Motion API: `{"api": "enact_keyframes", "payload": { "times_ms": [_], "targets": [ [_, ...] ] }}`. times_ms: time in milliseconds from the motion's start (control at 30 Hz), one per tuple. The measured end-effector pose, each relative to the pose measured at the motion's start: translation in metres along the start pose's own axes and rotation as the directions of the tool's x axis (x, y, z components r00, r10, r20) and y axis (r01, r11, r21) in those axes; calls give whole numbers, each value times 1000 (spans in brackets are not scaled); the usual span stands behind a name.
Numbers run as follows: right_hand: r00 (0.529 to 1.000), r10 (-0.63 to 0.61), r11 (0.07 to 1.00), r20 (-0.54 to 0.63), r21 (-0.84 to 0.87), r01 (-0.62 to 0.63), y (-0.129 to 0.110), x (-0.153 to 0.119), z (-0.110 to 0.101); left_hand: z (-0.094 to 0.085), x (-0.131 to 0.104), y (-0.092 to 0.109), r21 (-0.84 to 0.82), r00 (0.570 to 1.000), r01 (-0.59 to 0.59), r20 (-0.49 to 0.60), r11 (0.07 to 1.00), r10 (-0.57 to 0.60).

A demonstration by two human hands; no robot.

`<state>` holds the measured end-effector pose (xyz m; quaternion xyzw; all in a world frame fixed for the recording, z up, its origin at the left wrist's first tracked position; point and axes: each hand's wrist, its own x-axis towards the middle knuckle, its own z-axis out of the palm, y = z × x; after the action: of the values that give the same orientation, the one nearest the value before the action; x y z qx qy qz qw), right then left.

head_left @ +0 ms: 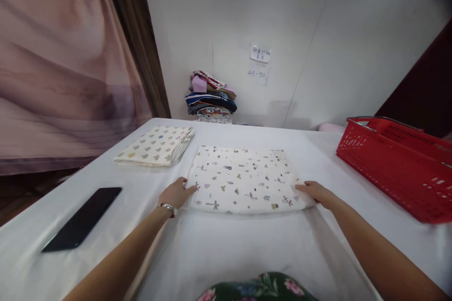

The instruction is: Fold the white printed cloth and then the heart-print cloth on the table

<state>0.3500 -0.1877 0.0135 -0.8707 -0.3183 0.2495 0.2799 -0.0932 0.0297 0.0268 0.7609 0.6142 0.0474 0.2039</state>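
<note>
A white cloth [243, 178] printed with small plants and birds lies folded into a rectangle in the middle of the table. My left hand [176, 193], with a silver bracelet at its wrist, pinches the cloth's left edge. At the right edge, my right hand [314, 192] grips the fabric between thumb and fingers. To the left rests a second folded cloth [155, 146], cream with a grey repeated print, which neither hand touches.
A dark phone-like slab [83, 218] lies on the white-covered table [243, 249] at the left. A red plastic basket [399, 169] stands at the right. Behind the table's far edge rises a pile of folded textiles [212, 96], near paper notes [260, 54] on the wall.
</note>
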Motion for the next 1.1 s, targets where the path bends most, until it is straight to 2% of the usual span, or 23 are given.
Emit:
{"api": "enact_keyframes", "payload": {
  "times_ms": [100, 233, 300, 367, 433, 500, 600, 733, 833, 900, 1000, 1100],
  "targets": [
    [989, 92, 980, 119, 167, -112, -5, -8, -3, 1, -1, -1, 11, 1000, -8, 6, 1000, 8],
    [949, 30, 887, 313, 429, -170, -5, -13, -4, 0, -3, 0, 51, 996, -67, -57, 996, 69],
    [941, -18, 890, 338, 434, -139, -5, -14, -3, -1, -5, 6, 92, 980, -124, -143, 988, 137],
    [943, -51, 915, 330, 394, -89, -7, -14, -3, -1, -9, 17, 129, 945, -223, -216, 966, 247],
    [948, -67, 929, 312, 367, -55, -11, -14, -3, 3, -16, 38, 124, 891, -362, -245, 924, 382],
    [952, -77, 925, 296, 377, -43, -15, -13, -4, 11, -27, 66, 65, 832, -502, -238, 863, 501],
    [954, -89, 904, 287, 425, -44, -22, -10, -8, 31, -49, 123, -72, 746, -661, -163, 747, 645],
    [954, -100, 913, 283, 407, -25, -35, -10, -11, 67, -76, 204, -179, 629, -771, -59, 611, 776],
    [962, -99, 933, 255, 361, 0, -44, -13, -12, 92, -88, 249, -182, 653, -747, -17, 639, 757],
    [965, -104, 927, 239, 375, 7, -49, -15, -12, 105, -92, 268, -173, 663, -739, -17, 651, 748],
    [967, -107, 915, 230, 403, 5, -52, -16, -13, 116, -92, 281, -132, 652, -755, -47, 642, 757],
    [966, -102, 905, 238, 425, -9, -50, -16, -15, 117, -87, 285, -71, 626, -779, -54, 622, 778]
  ]
}}
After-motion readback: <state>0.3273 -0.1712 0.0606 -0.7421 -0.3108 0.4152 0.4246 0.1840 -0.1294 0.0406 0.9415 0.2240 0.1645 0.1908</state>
